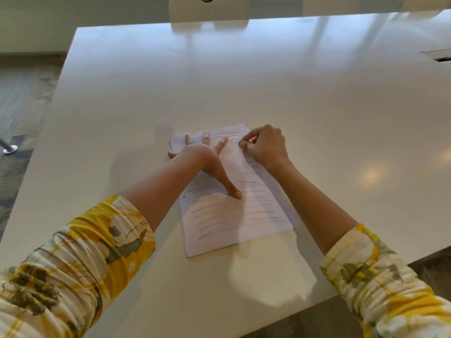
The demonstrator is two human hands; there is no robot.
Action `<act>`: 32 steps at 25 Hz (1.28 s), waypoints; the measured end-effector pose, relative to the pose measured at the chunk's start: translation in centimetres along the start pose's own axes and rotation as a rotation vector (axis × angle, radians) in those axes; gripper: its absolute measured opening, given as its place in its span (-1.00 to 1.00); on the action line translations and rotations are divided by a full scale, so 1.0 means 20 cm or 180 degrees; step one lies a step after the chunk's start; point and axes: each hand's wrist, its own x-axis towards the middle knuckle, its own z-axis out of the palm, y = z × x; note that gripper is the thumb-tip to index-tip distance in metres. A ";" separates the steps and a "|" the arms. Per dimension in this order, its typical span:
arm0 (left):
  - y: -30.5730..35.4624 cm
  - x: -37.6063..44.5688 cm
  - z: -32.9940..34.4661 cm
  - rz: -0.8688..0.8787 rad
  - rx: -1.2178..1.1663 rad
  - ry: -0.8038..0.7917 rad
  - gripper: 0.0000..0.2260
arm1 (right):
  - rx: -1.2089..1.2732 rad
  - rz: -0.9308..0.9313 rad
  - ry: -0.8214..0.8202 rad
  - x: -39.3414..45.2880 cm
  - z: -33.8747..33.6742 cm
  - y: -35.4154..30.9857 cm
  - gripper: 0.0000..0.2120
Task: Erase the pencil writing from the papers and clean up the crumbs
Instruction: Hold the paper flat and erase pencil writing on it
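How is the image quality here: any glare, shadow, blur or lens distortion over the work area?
Head view: window glare washes the far table; a small bright spot sits at right; the left hand shadows the paper; the eraser in the right hand is soft; wide-angle bending curves table edges.

Likely an office meeting room: large white table with cable hatch, perforated white chair.

My yellow-and-cream patterned cloth sleeves look soft; thin matt white paper sheets lie on the smooth, glossy white worktop.
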 end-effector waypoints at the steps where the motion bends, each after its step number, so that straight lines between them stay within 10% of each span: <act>1: 0.00 0.00 0.00 -0.0001 -0.0001 -0.0004 0.49 | 0.0018 -0.0003 0.0011 0.01 0.00 0.00 -0.89; 32: 0.18 0.15 0.13 0.0580 -0.0261 0.0547 0.37 | -0.0129 -0.0225 -0.0389 -0.19 -0.11 0.13 -0.88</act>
